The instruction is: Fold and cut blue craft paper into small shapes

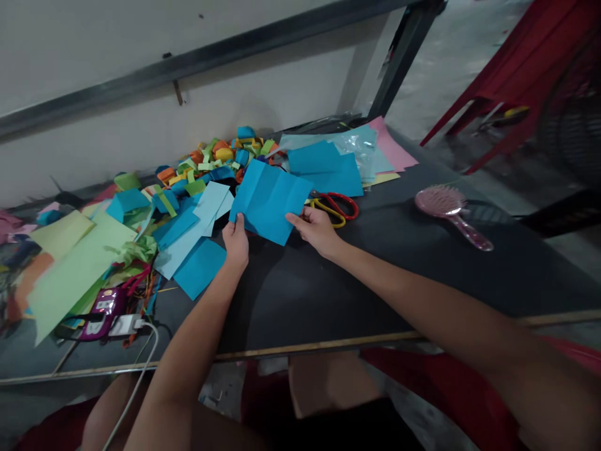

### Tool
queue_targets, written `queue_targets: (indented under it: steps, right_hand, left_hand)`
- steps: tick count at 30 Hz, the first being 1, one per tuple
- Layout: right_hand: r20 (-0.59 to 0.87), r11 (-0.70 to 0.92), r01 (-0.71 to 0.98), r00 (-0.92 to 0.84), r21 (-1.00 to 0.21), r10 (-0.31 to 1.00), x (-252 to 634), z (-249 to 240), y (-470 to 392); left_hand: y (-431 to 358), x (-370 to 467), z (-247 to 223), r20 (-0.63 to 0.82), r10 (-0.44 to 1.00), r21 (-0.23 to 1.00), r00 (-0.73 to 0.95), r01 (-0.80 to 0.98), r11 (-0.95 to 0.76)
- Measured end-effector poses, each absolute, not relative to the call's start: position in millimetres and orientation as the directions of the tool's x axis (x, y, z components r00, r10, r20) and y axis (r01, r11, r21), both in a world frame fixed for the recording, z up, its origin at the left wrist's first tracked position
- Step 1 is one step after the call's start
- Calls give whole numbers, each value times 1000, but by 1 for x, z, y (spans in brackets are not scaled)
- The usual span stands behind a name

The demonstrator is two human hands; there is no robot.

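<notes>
A sheet of blue paper (271,202) with crease lines is held up above the dark table (300,294). My left hand (236,241) pinches its lower left edge, thumb on the near face. At the lower right corner, my right hand (317,230) grips it between thumb and fingers. Just behind my right hand lie scissors (345,205) with red and yellow handles. Left of the held sheet are light blue paper strips (188,241) and another blue paper piece (201,266). More blue sheets (331,166) rest behind it.
A heap of small folded colourful paper pieces (211,160) lies along the wall. Pale green sheets (82,269), a purple power strip (104,313) and a white charger (126,325) with its cable are at left. A pink hairbrush (451,210) lies at right, near a red chair (507,75).
</notes>
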State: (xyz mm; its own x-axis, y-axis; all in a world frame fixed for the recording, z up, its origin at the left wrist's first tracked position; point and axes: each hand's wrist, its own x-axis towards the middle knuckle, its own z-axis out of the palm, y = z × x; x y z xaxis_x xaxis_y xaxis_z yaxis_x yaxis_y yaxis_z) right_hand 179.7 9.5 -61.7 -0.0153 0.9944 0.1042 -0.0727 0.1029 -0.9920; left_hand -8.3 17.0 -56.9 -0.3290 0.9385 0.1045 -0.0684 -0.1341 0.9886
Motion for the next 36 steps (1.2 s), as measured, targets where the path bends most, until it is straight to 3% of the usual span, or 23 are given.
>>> queue_targets:
  steps: [7, 9, 11, 12, 14, 16, 17, 20, 29, 36]
  right_hand:
    - [101, 95, -91, -67, -991, 993, 176, -67, 10]
    - [187, 188, -51, 23, -981, 982, 178, -66, 10]
    - [362, 359, 48, 109, -932, 926, 185, -61, 10]
    - [474, 461, 132, 92, -878, 876, 190, -57, 9]
    - [669, 674, 331, -149, -660, 728, 199, -48, 6]
    - [659, 814, 487, -504, -316, 557, 206, -40, 2]
    - [621, 832, 525, -597, -177, 508, 208, -37, 0]
    - [550, 839, 544, -706, 16, 447, 206, -37, -3]
    - [590, 875, 484, -706, -1, 392, 199, -43, -2]
    - [583, 886, 404, -672, -227, 456, 197, -49, -1]
  left_hand:
    - [11, -10, -50, 26, 978, 987, -207, -148, -57]
    - [10, -11, -51, 42, 969, 995, -244, -80, -63]
    - [8, -11, -52, 85, 957, 996, -277, 33, -79]
    - [7, -11, -53, 115, 952, 991, -283, 95, -91]
    - [6, -10, -53, 180, 946, 971, -269, 201, -127]
    - [5, -8, -52, 241, 940, 950, -242, 257, -177]
    - [4, -7, -51, 262, 937, 942, -229, 270, -197]
    - [4, -6, -50, 275, 936, 941, -221, 260, -215]
    - [17, -10, -58, 77, 981, 996, -176, -23, -83]
    - [17, -8, -60, 78, 980, 993, -185, -68, -92]
